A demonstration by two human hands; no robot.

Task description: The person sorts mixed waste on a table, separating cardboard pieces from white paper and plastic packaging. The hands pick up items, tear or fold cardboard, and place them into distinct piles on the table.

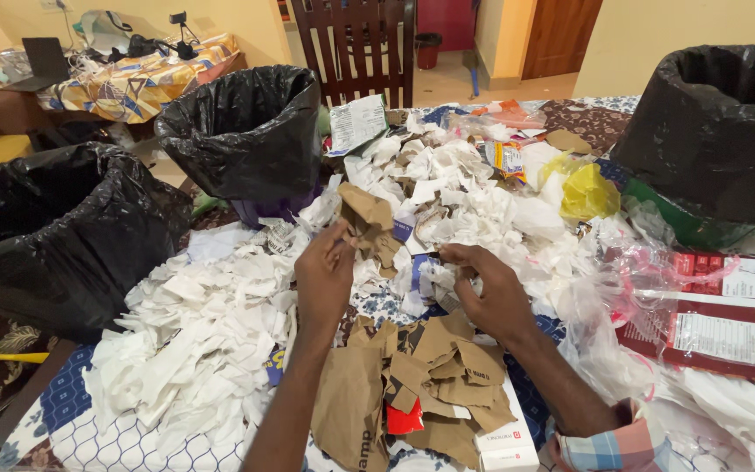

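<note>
My left hand (325,275) pinches a torn scrap of brown paper (367,223) and holds it up over the table's middle. Palm down, my right hand (491,293) rests on the heap of torn white paper (456,188), its fingers closed on a white and blue scrap (424,273). Just below both hands lies a pile of brown paper pieces (421,376). To the left spreads a second heap of white paper scraps (194,341).
Three bins lined with black bags stand around: one at the left (54,232), one behind the hands (246,131), one at the right (718,122). Clear plastic film and red wrappers (718,323) lie right; a yellow bag (587,192) and a wooden chair (356,44) are behind.
</note>
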